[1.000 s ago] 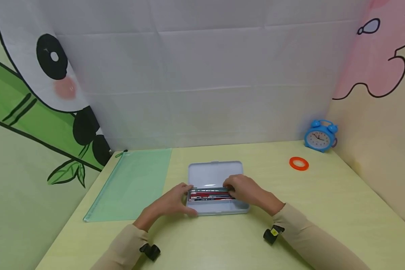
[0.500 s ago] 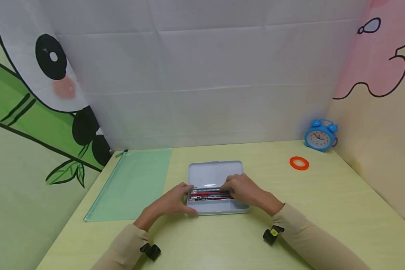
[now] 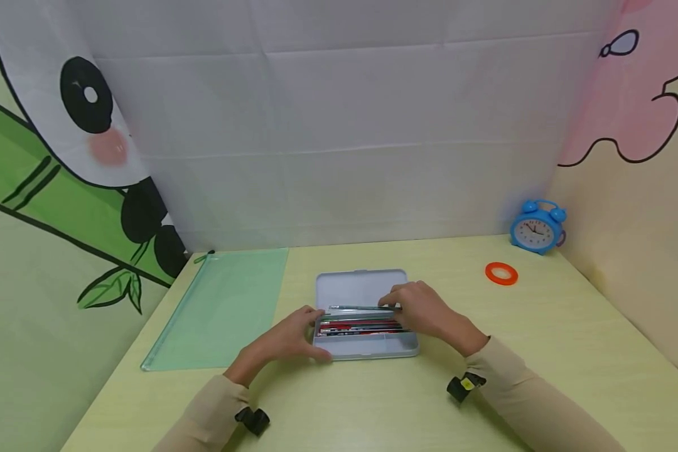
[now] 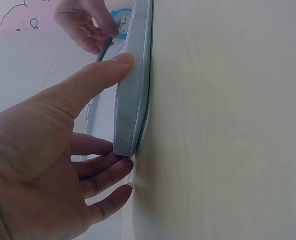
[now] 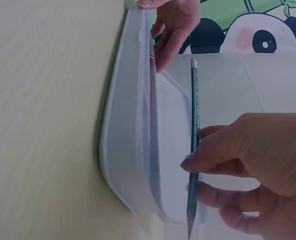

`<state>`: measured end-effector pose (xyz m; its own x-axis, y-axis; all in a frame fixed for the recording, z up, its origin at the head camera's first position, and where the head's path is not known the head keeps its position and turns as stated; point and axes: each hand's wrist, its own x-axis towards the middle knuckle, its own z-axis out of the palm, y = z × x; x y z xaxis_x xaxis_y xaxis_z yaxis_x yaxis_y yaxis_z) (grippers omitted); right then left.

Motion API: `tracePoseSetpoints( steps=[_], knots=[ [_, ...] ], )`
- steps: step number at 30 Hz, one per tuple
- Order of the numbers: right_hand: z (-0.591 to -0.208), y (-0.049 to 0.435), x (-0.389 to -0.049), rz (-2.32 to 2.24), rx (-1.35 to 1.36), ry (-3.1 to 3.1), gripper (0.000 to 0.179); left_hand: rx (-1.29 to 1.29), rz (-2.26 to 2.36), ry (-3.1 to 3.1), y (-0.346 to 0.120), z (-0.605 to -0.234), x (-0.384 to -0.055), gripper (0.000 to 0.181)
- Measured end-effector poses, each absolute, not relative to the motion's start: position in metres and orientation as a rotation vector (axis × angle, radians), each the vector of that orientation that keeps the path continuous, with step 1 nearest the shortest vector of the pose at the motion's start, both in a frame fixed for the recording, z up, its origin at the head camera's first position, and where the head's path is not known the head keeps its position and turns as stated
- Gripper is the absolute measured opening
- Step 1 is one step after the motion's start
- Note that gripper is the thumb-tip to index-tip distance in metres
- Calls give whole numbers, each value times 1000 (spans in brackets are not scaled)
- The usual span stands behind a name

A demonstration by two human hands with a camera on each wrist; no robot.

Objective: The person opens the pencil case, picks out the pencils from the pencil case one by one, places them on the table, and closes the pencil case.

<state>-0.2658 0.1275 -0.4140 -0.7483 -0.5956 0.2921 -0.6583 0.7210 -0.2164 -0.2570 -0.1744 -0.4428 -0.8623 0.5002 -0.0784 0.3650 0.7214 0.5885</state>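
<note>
On the table lies an open pale pencil case (image 3: 373,353), its lid tipped back, with several red and dark pencils (image 3: 353,324) lying inside. My left hand (image 3: 290,336) holds the case's left end, thumb on the front wall and fingertips at the end, as the left wrist view shows along the case's side (image 4: 130,100). My right hand (image 3: 424,309) pinches a dark green pencil (image 5: 195,107) between thumb and fingers. Raised above the case, this pencil lies level in front of the lid, its silver eraser end to the left and sharpened tip to the right.
A green translucent zip pouch (image 3: 226,307) lies flat at the left of the table (image 3: 361,408). An orange ring (image 3: 501,274) lies at the right, with a blue alarm clock (image 3: 533,229) behind it by the wall. A white sheet (image 3: 339,125) hangs at the back.
My right hand has come up out of the case and slightly right, lifting the green pencil clear of the others. The left hand has stayed on the case.
</note>
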Motion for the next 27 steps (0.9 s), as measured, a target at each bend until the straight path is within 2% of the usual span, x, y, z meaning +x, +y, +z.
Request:
tracePoseSetpoints(
  steps=[7,15,27],
  knots=[
    [-395,148,-266,471,877,-2867,27,686,832,2705,-174,-442,-256,101],
    [-377,180,-268,488,809,-2895,21,684,824,2701,-174,-441,-255,101],
    [-383,230,-273,499,708,-3155,14,711,836,2700,-174,-438,-252,101]
  ],
)
